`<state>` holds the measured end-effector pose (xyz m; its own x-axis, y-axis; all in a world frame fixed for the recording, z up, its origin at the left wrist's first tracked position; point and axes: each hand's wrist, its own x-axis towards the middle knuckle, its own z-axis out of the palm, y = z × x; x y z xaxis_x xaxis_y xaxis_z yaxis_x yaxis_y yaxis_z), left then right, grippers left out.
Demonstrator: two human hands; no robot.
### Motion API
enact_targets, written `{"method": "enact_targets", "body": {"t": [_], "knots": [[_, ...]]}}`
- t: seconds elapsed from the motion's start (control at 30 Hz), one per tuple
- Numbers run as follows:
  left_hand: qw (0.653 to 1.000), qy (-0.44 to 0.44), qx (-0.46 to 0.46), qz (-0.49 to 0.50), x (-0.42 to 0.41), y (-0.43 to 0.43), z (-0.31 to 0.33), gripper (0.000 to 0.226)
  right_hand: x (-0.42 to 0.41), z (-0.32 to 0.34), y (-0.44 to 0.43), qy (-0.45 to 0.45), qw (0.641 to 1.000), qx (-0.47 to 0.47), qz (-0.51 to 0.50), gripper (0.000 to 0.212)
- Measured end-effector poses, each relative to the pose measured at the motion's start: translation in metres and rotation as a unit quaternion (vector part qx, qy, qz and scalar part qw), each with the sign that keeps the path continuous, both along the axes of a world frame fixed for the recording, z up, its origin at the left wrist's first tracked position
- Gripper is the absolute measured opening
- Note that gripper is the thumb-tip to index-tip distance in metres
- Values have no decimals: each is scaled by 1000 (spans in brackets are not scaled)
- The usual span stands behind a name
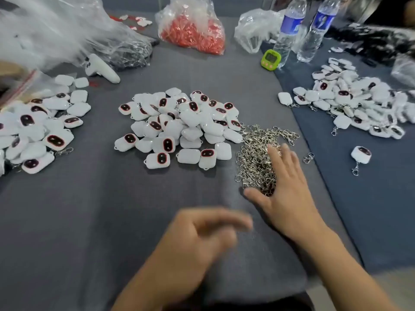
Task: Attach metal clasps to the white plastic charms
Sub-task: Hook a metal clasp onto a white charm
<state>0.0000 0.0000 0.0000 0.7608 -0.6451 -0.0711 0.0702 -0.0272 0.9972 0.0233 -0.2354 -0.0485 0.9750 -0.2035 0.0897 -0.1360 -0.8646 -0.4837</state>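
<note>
A heap of white plastic charms (179, 124) with dark red oval faces lies in the middle of the grey cloth. Right of it spreads a pile of silver metal clasps (258, 151). My right hand (285, 191) rests flat on the near part of that pile, fingers spread and straight. My left hand (208, 232) hovers blurred above the cloth nearer to me, fingers loosely bent, with nothing visible in it. More charms (38, 131) lie at the left, some with clasps attached. One clasped charm (360, 156) lies alone at the right.
A large pile of clasped charms (359, 104) covers the blue cloth at the right. Two water bottles (289, 28), a green timer (271, 59), a bag of red pieces (193, 30), clear plastic bags (56, 30) and a white handle-shaped device (101, 68) stand at the back.
</note>
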Motion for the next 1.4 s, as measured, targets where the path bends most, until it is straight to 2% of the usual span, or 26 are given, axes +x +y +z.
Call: {"method": "enact_targets", "body": {"t": [0.03,0.07,0.13,0.2,0.27,0.4,0.53,0.63,0.7,0.8,0.93,1.0,1.1,1.17,1.23,1.33,1.4], "knots": [[992,-34,3,118,15,-6,-4,28,12,-5,3,-10,1000,-24,9,106],[970,-70,35,229,30,-9,-7,28,22,-7,6,-6,999,-43,12,102],[922,-163,164,312,66,-16,-11,27,46,-12,12,1,997,-71,18,94],[885,-227,267,306,98,-18,-22,39,69,-15,16,-8,995,-100,24,87],[866,-260,333,266,123,-22,-31,55,92,-16,15,-9,994,-110,26,83],[822,-338,414,198,152,-33,-45,68,135,-14,16,-45,992,-111,33,73],[803,-379,407,215,170,-28,-56,61,158,-14,14,-84,994,-55,37,62],[810,-365,388,246,179,-27,-58,57,158,-13,11,-117,992,13,37,49],[814,-367,352,282,180,-26,-55,45,154,-11,10,-153,987,46,25,36],[786,-418,357,284,175,-22,-51,25,150,-9,8,-183,981,58,12,24],[777,-429,403,222,167,-19,-50,48,145,-5,7,-188,981,55,-8,15],[782,-427,405,205,166,-19,-50,48,143,-5,7,-199,978,59,-35,8],[787,-434,386,209,167,-19,-49,41,141,-5,3,-147,985,50,-71,9],[786,-439,376,218,166,-19,-49,38,142,-6,0,-125,990,50,-47,7],[791,-440,355,235,165,-20,-49,29,141,-5,1,-143,987,69,-24,10],[789,-437,319,291,166,-22,-48,15,137,0,7,-184,973,135,-46,10],[784,-430,312,320,166,-22,-47,21,135,4,11,-199,962,177,-59,7]]}}
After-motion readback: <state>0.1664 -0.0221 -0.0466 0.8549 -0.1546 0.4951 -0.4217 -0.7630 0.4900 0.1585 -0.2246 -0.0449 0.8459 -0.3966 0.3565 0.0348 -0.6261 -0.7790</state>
